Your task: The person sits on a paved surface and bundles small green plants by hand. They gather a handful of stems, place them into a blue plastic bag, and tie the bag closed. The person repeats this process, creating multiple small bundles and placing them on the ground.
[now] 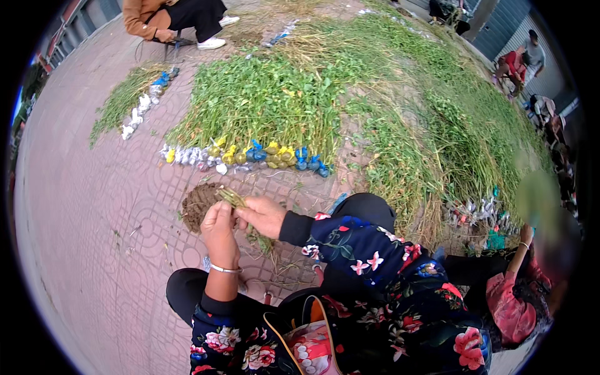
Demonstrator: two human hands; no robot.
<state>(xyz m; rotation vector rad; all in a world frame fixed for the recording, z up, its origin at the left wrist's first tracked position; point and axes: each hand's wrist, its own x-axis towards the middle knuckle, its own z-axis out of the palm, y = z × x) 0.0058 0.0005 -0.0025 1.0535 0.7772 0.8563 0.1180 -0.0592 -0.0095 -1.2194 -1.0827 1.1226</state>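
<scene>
Just above a pile of brown soil [197, 206] on the pink paving, my left hand [219, 228] and my right hand [261, 215] meet around a small bundle of pale green stems [230, 195]. The fingers of both hands are closed on it, and the cut ends point up and to the left. A few leaves [262, 247] dangle below my right hand. Beyond the soil lies a row of small white, yellow and blue bags [250, 156], tied at the ends of leafy green plants [256, 100] laid out on the paving.
A person in a brown top [144, 19] sits at the back left by a smaller bagged bundle [119, 103]. A co-worker in red [509, 306] crouches close at my right. Several people [519, 65] are along the far right, beside more cut plants [456, 119].
</scene>
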